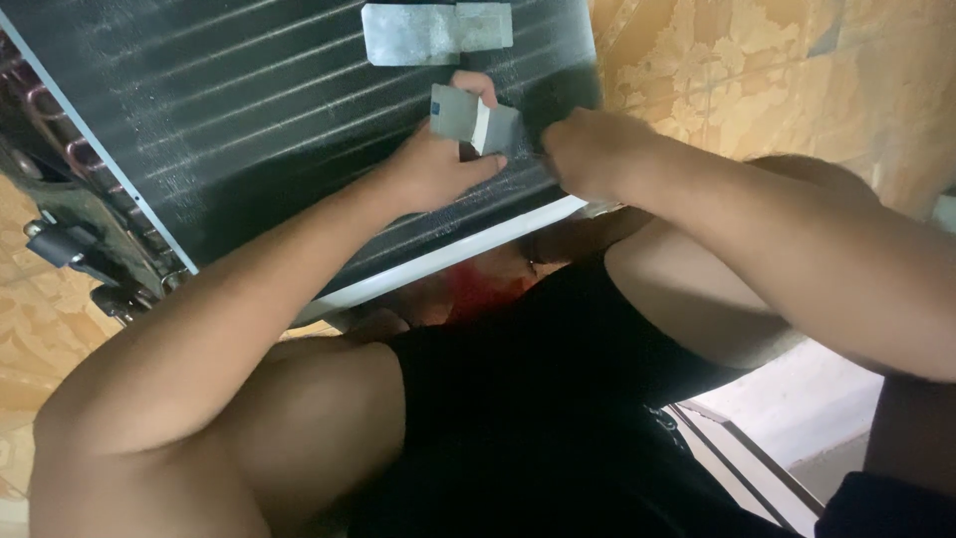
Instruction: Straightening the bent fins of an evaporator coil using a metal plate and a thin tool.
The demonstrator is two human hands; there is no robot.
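A dark finned coil panel with a white edge strip lies tilted in front of me, over my knees. My left hand rests on its lower part and grips a small grey and white block between thumb and fingers. My right hand is closed just to the right of the block, touching the panel near its corner; whether it holds anything is hidden. A grey foil patch is stuck on the panel above both hands.
Copper pipe bends and a dark bracket run along the panel's left end. Patterned tan floor surrounds it. My knees and black shorts fill the foreground. A white frame lies at lower right.
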